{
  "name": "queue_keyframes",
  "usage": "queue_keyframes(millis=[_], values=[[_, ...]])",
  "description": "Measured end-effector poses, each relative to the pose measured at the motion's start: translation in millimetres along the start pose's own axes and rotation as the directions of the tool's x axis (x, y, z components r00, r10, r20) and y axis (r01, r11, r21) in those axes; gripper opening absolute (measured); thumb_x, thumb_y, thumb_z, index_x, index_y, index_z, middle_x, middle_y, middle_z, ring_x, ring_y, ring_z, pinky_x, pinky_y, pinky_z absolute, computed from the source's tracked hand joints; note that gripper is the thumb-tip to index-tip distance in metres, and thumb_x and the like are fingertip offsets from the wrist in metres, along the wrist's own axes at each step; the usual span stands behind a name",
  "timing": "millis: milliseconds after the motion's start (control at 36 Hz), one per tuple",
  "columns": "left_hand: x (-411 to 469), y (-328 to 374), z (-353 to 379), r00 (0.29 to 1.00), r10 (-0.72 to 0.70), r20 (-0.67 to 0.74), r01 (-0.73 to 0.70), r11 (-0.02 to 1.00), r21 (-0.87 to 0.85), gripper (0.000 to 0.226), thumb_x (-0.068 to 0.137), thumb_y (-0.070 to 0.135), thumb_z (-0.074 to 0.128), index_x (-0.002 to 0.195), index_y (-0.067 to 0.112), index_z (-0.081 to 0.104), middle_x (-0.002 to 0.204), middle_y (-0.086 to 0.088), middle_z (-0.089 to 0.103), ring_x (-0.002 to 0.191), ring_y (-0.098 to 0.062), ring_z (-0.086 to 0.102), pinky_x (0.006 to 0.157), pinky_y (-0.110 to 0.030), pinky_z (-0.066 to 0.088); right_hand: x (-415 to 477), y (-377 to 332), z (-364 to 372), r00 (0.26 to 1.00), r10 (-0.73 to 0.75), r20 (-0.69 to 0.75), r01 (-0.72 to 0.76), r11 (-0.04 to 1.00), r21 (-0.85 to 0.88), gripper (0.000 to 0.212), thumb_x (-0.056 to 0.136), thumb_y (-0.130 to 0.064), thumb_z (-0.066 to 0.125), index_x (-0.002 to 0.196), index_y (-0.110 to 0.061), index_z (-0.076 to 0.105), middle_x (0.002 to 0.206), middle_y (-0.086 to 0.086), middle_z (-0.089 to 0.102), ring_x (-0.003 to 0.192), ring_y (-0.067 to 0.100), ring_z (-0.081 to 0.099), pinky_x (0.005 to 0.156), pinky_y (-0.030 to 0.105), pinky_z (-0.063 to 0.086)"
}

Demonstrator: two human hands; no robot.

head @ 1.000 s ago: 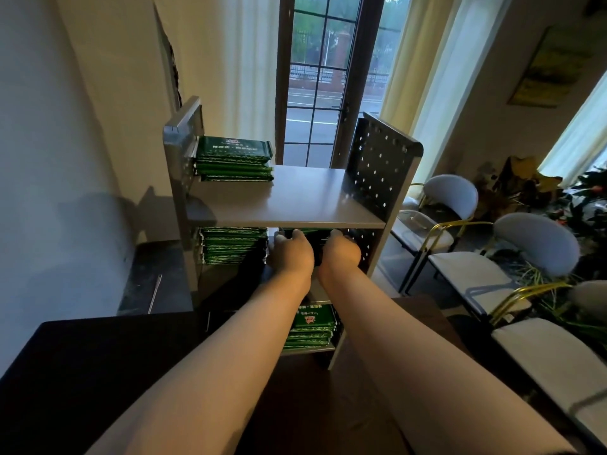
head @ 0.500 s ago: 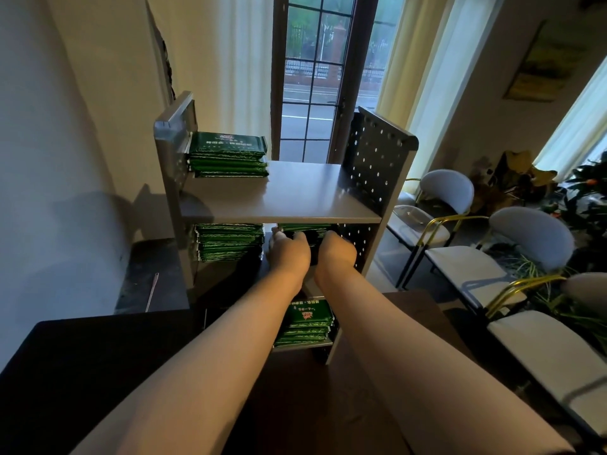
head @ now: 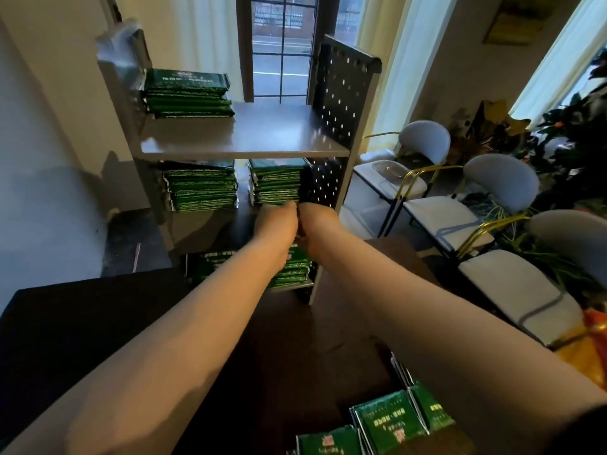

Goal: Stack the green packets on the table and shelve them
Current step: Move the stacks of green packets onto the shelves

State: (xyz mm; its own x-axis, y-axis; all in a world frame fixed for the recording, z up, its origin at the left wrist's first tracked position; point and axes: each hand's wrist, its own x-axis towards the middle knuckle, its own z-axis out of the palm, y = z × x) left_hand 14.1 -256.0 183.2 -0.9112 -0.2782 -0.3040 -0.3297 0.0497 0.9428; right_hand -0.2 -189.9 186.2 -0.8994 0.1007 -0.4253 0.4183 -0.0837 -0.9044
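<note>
Both bare arms reach across the dark table (head: 98,323) into the middle tier of the grey shelf unit (head: 246,139). The left hand (head: 277,224) and right hand (head: 317,221) sit knuckle to knuckle at the foot of the right-hand stack of green packets (head: 277,182). From here I see only the blurred backs of both hands, so I cannot tell whether the fingers are gripping the stack, pressing it or lying slack. A second stack (head: 200,187) stands on the left of the same tier, apart from the first. Another stack (head: 187,93) sits on the top board against the left side panel, and a fourth (head: 292,267) lies on the bottom tier, partly hidden by the left forearm. A few loose packets (head: 384,418) lie on the table's near edge. Each carries lines of white print and a small red mark, all too blurred to read. White chairs (head: 423,142) stand to the right of the unit's perforated side panel (head: 341,93).
</note>
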Motion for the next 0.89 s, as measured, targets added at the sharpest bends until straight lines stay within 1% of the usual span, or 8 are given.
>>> queue_keyframes(millis=[139,278,444,556,639,694,750,889], values=[[-21,-40,34,0.98,-0.042,0.193,0.012,0.988,0.152,0.023,0.101,0.024,0.046,0.09,0.01,0.062,0.086,-0.008,0.06,0.075,-0.021,0.052,0.063,-0.028,0.037,0,40,-68,0.998,0.068,-0.003,-0.066,0.97,-0.233,0.01,0.093,-0.009,0.057,0.084,-0.007,0.062,0.086,0.012,0.066,0.086,0.029,0.068,0.085,0.04,0.057],[-28,-78,68,0.902,-0.208,0.379,0.103,0.955,0.278,0.014,0.096,0.016,0.049,0.087,0.011,0.059,0.088,-0.014,0.058,0.083,-0.027,0.055,0.077,-0.035,0.045,-1,74,-126,0.981,0.187,0.057,-0.141,0.879,-0.455,0.009,0.093,-0.007,0.058,0.092,-0.002,0.065,0.1,0.018,0.069,0.081,0.024,0.062,0.069,0.033,0.05],[-39,-129,129,0.859,-0.309,0.409,0.133,0.905,0.404,0.015,0.093,0.022,0.053,0.095,0.009,0.061,0.092,-0.015,0.064,0.088,-0.033,0.064,0.072,-0.035,0.045,8,109,-191,0.977,0.202,-0.069,-0.19,0.677,-0.711,0.032,0.091,-0.013,0.058,0.118,0.0,0.066,0.093,0.015,0.066,0.076,0.023,0.056,0.065,0.034,0.045],[-48,-157,168,0.823,-0.377,0.425,0.185,0.885,0.427,0.019,0.088,0.021,0.058,0.095,0.004,0.063,0.082,-0.014,0.059,0.076,-0.028,0.057,0.063,-0.032,0.043,17,131,-240,0.975,0.164,-0.148,-0.219,0.639,-0.737,0.027,0.087,-0.01,0.069,0.113,-0.003,0.07,0.112,0.014,0.071,0.092,0.021,0.066,0.086,0.034,0.055],[-58,-175,187,0.786,-0.462,0.411,0.277,0.857,0.434,0.014,0.088,0.02,0.06,0.088,0.006,0.063,0.074,-0.01,0.054,0.069,-0.026,0.053,0.068,-0.031,0.045,23,144,-268,0.964,0.161,-0.21,-0.264,0.627,-0.733,0.044,0.081,-0.009,0.077,0.122,-0.002,0.064,0.123,0.012,0.066,0.113,0.023,0.063,0.093,0.028,0.05],[-62,-188,202,0.742,-0.525,0.416,0.342,0.831,0.438,0.03,0.087,0.023,0.062,0.108,0.002,0.066,0.089,-0.018,0.064,0.082,-0.032,0.064,0.077,-0.034,0.054,29,153,-289,0.947,0.187,-0.26,-0.32,0.614,-0.722,0.059,0.077,-0.014,0.082,0.129,-0.007,0.058,0.129,0.01,0.061,0.12,0.025,0.058,0.094,0.029,0.047],[-64,-198,216,0.716,-0.58,0.389,0.394,0.796,0.46,0.046,0.087,0.026,0.066,0.125,0.002,0.06,0.124,-0.025,0.061,0.115,-0.04,0.061,0.095,-0.044,0.052,35,161,-306,0.926,0.216,-0.309,-0.376,0.568,-0.732,0.068,0.074,-0.017,0.085,0.134,-0.009,0.053,0.135,0.012,0.057,0.123,0.027,0.055,0.099,0.032,0.047],[-69,-213,235,0.654,-0.677,0.338,0.491,0.72,0.491,0.055,0.087,0.019,0.073,0.134,0.005,0.049,0.129,-0.015,0.052,0.12,-0.034,0.052,0.102,-0.044,0.049,45,181,-329,0.891,0.31,-0.331,-0.45,0.513,-0.731,0.082,0.079,-0.015,0.082,0.147,-0.001,0.037,0.144,0.017,0.049,0.133,0.031,0.049,0.104,0.035,0.044]])
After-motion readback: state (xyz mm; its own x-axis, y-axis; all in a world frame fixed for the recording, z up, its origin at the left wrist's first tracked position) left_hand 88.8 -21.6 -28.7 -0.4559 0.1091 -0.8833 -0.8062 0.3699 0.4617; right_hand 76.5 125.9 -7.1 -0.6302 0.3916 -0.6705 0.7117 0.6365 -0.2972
